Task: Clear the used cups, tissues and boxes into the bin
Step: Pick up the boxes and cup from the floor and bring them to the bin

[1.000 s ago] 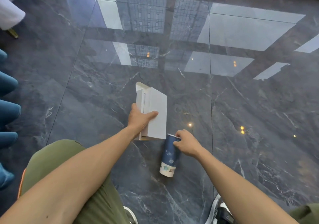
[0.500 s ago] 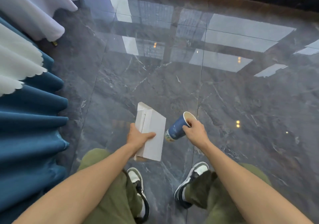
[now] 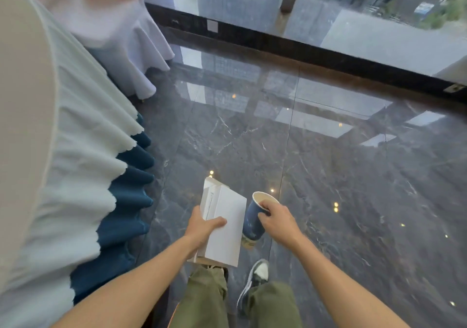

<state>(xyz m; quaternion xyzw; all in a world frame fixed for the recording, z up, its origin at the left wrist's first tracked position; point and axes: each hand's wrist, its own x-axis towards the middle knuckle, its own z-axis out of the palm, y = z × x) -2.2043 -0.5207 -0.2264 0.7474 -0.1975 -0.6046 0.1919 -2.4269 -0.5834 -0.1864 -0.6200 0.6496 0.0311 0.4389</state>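
Observation:
My left hand grips a flat white box by its left edge, thumb across the top face. It is held above the dark marble floor, in front of my legs. Just to its right, my right hand holds a blue paper cup by the rim, with fingers hooked inside the open mouth. The cup is nearly upright, tilted slightly, and its inside looks pale. No bin is in view.
A table with a white scalloped cloth over a blue skirt fills the left side. A second white-draped table stands behind it. A glass wall with a dark base runs across the back. Glossy marble floor lies ahead and right.
I have risen from a crouch with the box and cup lifted off the floor. The cup has turned mouth-up. The view has tilted up to show the tables and glass wall.

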